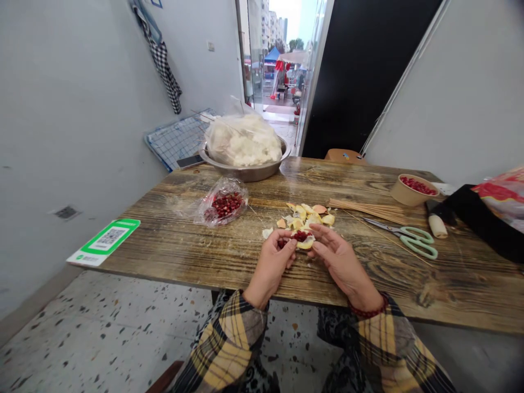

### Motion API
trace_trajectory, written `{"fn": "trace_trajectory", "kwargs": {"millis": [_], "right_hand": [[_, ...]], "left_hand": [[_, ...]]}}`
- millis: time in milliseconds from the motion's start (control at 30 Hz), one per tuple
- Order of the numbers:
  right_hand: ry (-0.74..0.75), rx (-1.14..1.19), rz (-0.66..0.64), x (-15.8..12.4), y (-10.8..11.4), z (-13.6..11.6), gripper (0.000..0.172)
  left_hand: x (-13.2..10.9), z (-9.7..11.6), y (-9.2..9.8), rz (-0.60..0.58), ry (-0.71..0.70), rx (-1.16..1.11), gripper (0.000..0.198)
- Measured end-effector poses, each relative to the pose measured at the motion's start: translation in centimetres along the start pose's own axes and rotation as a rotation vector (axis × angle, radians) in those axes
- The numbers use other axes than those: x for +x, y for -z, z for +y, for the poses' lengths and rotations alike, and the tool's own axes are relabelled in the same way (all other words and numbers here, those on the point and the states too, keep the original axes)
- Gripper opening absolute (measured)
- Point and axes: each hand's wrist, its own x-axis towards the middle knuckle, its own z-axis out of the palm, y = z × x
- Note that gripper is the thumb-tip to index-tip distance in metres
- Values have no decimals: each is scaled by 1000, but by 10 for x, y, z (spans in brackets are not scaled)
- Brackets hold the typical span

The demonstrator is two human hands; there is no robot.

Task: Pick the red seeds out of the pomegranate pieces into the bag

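Between my two hands, just above the wooden table, is a piece of pomegranate [302, 237] with dark red seeds and pale yellow rind. My left hand [275, 257] grips its left side, with more red seeds showing at the fingers. My right hand [336, 257] holds the right edge of the rind between thumb and fingers. Just beyond my hands lies a heap of peeled pomegranate rind [305, 214]. To the left, a clear plastic bag [207, 210] holds loose pomegranate seeds [226, 204].
A metal basin [249, 173] with a bag of white stuff stands at the back. On the right are wooden skewers [368, 208], green-handled scissors [413, 238] and a paper bowl [403, 194] of red seeds. A QR-code card [107, 240] lies at the left edge.
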Motion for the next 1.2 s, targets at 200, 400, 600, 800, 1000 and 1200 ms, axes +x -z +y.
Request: {"fn": "trace_trajectory", "kwargs": {"millis": [200,400,600,800,1000,1200], "right_hand": [[202,-259,53,1,-2,7,27],[489,-677,126,-3,-3,3,16],[617,-853,108,-5,-4,0,14],[654,-976,91,-4,-3,0,14],[659,-1058,71,-4,-2,2,15],[659,-1104,-3,-5,-2,1,15]], "left_hand": [[-2,2,-1,8,-7,24,34],[-4,3,-2,42,-75,101,25],[-4,2,-2,54,-95,156,22],[-4,1,-1,70,-100,175,24],[-2,-2,0,90,-57,128,23],[0,1,1,109,-25,20,26]]}}
